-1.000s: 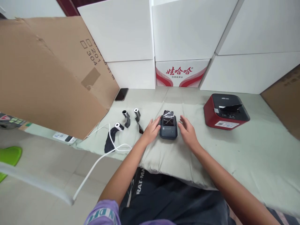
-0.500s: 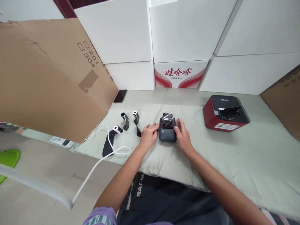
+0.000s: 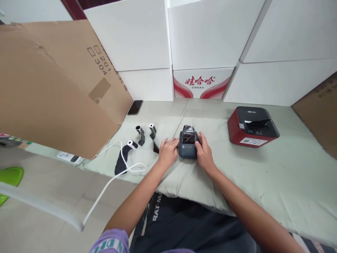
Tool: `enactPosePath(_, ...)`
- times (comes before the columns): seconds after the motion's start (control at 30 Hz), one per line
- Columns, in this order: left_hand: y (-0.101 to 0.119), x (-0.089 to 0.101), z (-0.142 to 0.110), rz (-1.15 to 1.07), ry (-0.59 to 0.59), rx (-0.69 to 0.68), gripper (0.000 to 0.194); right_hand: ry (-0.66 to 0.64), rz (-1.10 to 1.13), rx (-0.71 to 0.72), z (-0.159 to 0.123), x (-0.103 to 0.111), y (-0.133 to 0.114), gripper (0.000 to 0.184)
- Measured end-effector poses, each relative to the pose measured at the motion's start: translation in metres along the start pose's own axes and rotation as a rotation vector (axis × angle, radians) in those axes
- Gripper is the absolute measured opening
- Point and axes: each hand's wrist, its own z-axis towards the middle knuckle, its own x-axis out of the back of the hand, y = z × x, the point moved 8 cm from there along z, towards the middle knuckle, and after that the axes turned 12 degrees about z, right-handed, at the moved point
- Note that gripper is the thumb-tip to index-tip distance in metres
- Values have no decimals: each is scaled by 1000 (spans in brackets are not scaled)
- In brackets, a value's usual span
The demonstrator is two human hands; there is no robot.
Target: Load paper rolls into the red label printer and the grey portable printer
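Green cloth (image 3: 268, 189) | dark device (image 3: 187, 151): long axis 12–6 o'clock, film (image 3: 189, 135) toward 12 | left grip (image 3: 169, 153), 9: loose; right grip (image 3: 204, 153), 3: can't tell

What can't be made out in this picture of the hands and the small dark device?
All in the head view:
Small dark device: part of its right side is covered by the right hand.
Left hand: too close to the device to tell whether its fingers touch it.
Label on the red machine: print too small to read.
White cable: one stretch disappears behind the cardboard box.
That box: cut off by the left edge.
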Motion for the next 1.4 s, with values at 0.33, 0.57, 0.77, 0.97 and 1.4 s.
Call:
enactPosePath(0.33, -11, 2, 5, -130, 80, 54, 48, -53, 101, 144, -1, 5, -13, 54)
enactPosePath(0.57, -13, 0, 6, -153, 64, 64, 47, -176, -156, 162, 37, 2, -16, 49)
enactPosePath(0.77, -12, 3, 7, -174, 59, 70, 47, -414, -349, 112, 58, -9, -38, 34)
enactPosePath(0.97, -14, 2, 8, -218, 64, 74, 44, -600, -271, -67, 66, 4, -42, 28)
enactPosePath(1.4, -16, 2, 11, -261, 85, 72, 42, -379, -1045, -30, 68, -26, -56, 30)
